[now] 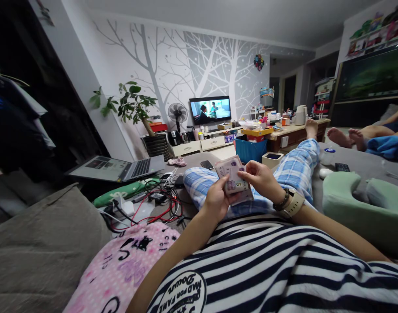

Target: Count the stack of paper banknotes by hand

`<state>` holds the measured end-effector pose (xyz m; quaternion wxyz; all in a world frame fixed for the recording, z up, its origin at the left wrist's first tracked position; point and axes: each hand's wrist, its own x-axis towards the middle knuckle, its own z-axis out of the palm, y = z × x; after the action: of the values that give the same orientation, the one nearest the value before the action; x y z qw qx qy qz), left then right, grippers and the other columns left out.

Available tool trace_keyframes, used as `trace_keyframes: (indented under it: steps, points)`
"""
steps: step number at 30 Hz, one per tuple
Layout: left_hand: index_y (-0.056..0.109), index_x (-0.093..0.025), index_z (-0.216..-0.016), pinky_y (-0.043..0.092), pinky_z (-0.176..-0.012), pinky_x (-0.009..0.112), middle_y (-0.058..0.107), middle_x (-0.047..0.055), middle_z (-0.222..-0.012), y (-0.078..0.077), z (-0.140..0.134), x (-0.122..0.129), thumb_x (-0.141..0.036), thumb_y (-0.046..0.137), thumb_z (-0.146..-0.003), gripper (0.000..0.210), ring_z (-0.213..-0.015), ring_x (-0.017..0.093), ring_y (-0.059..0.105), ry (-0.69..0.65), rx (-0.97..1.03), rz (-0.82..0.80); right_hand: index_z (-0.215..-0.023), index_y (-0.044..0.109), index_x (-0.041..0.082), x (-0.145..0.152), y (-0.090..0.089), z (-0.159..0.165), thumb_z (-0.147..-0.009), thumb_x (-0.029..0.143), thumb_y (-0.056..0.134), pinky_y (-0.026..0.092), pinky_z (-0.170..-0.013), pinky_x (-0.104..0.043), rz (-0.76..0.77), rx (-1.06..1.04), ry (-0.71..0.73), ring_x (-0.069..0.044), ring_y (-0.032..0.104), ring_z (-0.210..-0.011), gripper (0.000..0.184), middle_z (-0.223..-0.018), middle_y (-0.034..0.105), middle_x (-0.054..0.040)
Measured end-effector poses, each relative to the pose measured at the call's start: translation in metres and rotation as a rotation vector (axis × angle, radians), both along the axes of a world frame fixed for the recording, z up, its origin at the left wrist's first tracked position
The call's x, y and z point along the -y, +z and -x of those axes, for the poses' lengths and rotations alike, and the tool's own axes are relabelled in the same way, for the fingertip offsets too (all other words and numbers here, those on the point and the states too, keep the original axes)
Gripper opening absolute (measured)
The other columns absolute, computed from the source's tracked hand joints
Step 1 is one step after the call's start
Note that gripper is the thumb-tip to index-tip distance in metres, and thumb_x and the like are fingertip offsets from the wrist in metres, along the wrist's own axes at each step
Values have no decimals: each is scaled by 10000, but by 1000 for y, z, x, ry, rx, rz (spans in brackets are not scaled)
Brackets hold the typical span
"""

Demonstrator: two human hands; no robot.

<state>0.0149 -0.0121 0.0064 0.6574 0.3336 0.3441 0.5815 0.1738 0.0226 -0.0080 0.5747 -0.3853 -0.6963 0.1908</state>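
Right now my left hand grips a stack of banknotes above my lap, a "5" showing; my right hand's fingers pinch the top note's edge.

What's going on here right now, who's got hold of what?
A person in a black-and-white striped shirt and blue plaid trousers reclines on a grey sofa, holding a stack of purple-and-white paper notes marked with a 5 in front of them. The left hand grips the stack from below, while the right hand pinches the top note. An open silver laptop sits off to the left, and a wall-side television is switched on.
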Motion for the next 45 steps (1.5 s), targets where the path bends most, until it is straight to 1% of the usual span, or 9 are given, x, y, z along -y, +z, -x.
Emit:
trace_keyframes:
  steps: [4, 8, 12, 19, 31, 35, 38, 41, 45]
  points:
    - [680, -112, -1198, 589, -600, 301, 771, 87, -844, 1, 1, 0, -275, 524, -984, 311, -672, 193, 709, -37, 1, 28, -767, 534, 222, 1, -2, -2, -813, 581, 696, 378, -548, -265, 12, -30, 17, -146, 490, -601, 396, -642, 551, 29]
    - [675, -110, -1197, 583, -577, 295, 764, 72, -810, 4, 0, 1, -259, 519, -987, 301, -666, 191, 709, -13, 9, 40, -897, 552, 227, 12, -1, -1, -809, 521, 717, 395, -570, -275, -26, -47, -90, -156, 530, -598, 349, -651, 571, 39]
    - [683, -99, -1153, 579, -548, 295, 754, 67, -792, 4, -1, 0, -246, 525, -984, 274, -644, 188, 701, 7, 9, 44, -794, 550, 228, 18, -1, -1, -829, 495, 708, 392, -578, -286, -75, -13, -127, -155, 516, -595, 313, -642, 575, 21]
    - [690, -101, -1173, 596, -592, 303, 774, 90, -849, 0, -1, -2, -261, 529, -982, 297, -678, 194, 711, -27, -27, 23, -644, 515, 227, 13, -8, -1, -833, 558, 688, 346, -524, -277, -50, -33, -69, -141, 450, -553, 418, -571, 519, 19]
    - [687, -113, -1150, 601, -611, 292, 768, 75, -811, 1, -1, -4, -288, 470, -1008, 314, -675, 187, 719, -12, 1, 39, -651, 497, 226, 27, -11, 3, -886, 510, 642, 304, -547, -281, -103, -7, -45, -128, 375, -550, 397, -561, 430, 44]
    - [690, -129, -1111, 576, -558, 259, 750, 53, -767, -1, -1, -5, -267, 448, -1007, 298, -623, 167, 697, -3, -9, 25, -776, 605, 222, 31, -14, 3, -919, 503, 614, 387, -625, -287, -125, -6, -39, -146, 465, -611, 315, -636, 536, 20]
    - [690, -123, -1105, 577, -586, 264, 741, 50, -765, -3, -1, -6, -261, 434, -1009, 306, -633, 167, 691, -13, -24, 12, -837, 655, 225, 31, -15, 4, -936, 547, 591, 429, -661, -296, -97, -1, -29, -166, 518, -661, 343, -684, 604, -4]
    - [685, -115, -1104, 582, -613, 272, 739, 57, -776, -4, 0, -7, -275, 429, -1018, 314, -666, 173, 696, -27, -29, 3, -821, 652, 225, 31, -16, 4, -950, 565, 573, 437, -665, -294, -103, -4, -8, -167, 525, -671, 372, -695, 617, -7]
    - [681, -92, -1081, 563, -549, 262, 728, 63, -750, -4, 0, -8, -294, 459, -1019, 306, -617, 167, 676, -33, -14, 6, -833, 643, 224, 33, -16, 4, -979, 537, 549, 418, -638, -282, -165, -5, 49, -155, 512, -656, 358, -692, 603, 3]
